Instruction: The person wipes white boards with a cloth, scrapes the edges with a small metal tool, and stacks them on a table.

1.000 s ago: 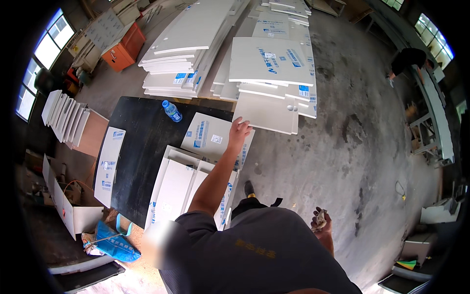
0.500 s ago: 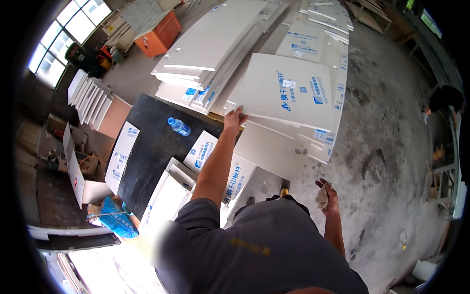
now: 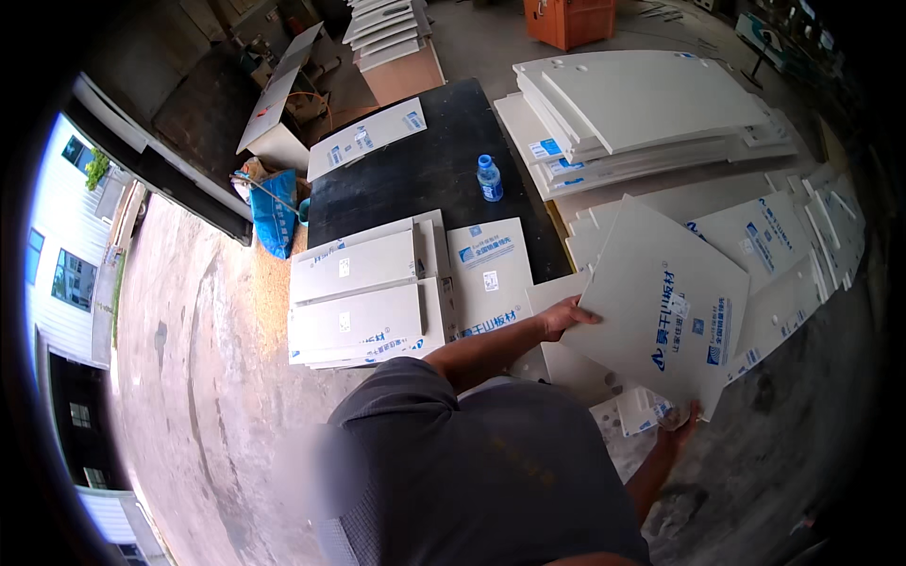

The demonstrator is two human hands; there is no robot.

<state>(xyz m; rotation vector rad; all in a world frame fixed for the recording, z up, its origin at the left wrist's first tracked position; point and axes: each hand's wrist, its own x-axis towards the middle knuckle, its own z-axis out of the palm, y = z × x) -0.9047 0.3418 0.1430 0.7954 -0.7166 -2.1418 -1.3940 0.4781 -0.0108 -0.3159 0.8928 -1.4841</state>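
A white panel with blue print is held tilted above the stack to my right. My left hand is closed on its left edge, with the thumb on the printed face. At the lower right corner, my right hand grips the panel's edge. A crumpled greyish cloth shows by the right fingers, partly hidden by the hand and the panel. Other printed panels lie beneath and beyond the held one.
A black-topped table carries a blue-labelled bottle and several panels at its near edge. Thick white boards are stacked beyond. An orange box stands at the back, and a blue bag sits left of the table.
The view has swung left. The panel has been lifted and turned off the stack. My right hand has come from the side to its lower corner; my left hand stays on its edge.
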